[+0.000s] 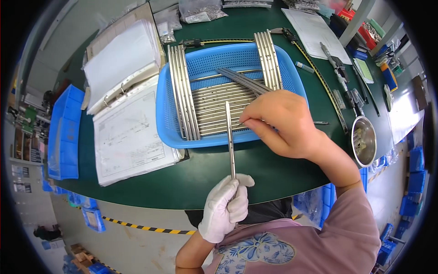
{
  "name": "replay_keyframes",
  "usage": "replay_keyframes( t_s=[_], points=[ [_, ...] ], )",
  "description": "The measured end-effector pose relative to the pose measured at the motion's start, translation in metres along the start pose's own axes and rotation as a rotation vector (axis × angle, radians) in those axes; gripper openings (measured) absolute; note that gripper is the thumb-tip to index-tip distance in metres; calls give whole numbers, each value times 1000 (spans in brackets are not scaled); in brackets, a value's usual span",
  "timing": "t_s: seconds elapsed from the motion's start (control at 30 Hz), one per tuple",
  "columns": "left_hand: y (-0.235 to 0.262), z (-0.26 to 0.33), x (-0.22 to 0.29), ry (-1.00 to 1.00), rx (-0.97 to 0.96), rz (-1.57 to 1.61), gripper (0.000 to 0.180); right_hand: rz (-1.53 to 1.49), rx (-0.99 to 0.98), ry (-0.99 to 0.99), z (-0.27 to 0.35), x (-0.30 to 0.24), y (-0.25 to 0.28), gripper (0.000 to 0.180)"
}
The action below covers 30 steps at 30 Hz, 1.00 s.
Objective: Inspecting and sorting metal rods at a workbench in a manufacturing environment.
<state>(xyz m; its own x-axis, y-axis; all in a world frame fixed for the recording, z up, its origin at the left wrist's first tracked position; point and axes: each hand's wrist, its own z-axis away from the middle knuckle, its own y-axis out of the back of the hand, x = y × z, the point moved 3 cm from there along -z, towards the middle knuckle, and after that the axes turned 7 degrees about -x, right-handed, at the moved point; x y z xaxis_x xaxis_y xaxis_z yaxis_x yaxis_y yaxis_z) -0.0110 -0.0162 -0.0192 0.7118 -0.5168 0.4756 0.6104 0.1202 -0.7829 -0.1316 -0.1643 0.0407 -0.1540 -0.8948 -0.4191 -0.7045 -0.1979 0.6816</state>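
Observation:
My left hand [226, 208], in a white glove, is closed round the lower part of a slim metal rod [230, 141] with small holes along it. The rod stands nearly upright in the picture, its top end in front of a blue plastic basket [163, 107]. Close to the rod's right side, my bare right hand [285, 121] pinches thumb and forefinger together; what lies between them is too small to name. A thin metal tip [321, 122] shows to the right of this hand; I cannot tell whether it belongs to something held. Similar metal rods [219, 105] fill the basket.
Bundled rods [182, 91] rest across the basket's left side, others [269, 59] across its right. An open binder [132, 123] lies left, near a blue bin [64, 132]. Calipers [315, 68], a gauge rod [337, 68] and a metal bowl [364, 141] are at right.

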Motion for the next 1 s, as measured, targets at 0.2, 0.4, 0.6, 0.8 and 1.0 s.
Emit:
replay_keyframes(
  t_s=[0.2, 0.4, 0.6, 0.8, 1.0],
  points=[
    [-2, -3, -4, -32, -78, 114, 29, 12, -24, 11, 1, 2, -6, 9],
    [-2, -4, -6, -20, -64, 93, 29, 9, -24, 25, 0, 5, -5, 10],
    [-4, -3, -7, -8, -56, 103, 29, 49, -8, 38, 0, 2, -4, 10],
    [-7, 0, -7, 24, -50, 129, 29, 34, -16, 38, 1, 2, -3, 9],
    [-8, 4, -8, 31, -53, 140, 29, 21, -59, 26, -1, -1, -3, 7]
  ],
)
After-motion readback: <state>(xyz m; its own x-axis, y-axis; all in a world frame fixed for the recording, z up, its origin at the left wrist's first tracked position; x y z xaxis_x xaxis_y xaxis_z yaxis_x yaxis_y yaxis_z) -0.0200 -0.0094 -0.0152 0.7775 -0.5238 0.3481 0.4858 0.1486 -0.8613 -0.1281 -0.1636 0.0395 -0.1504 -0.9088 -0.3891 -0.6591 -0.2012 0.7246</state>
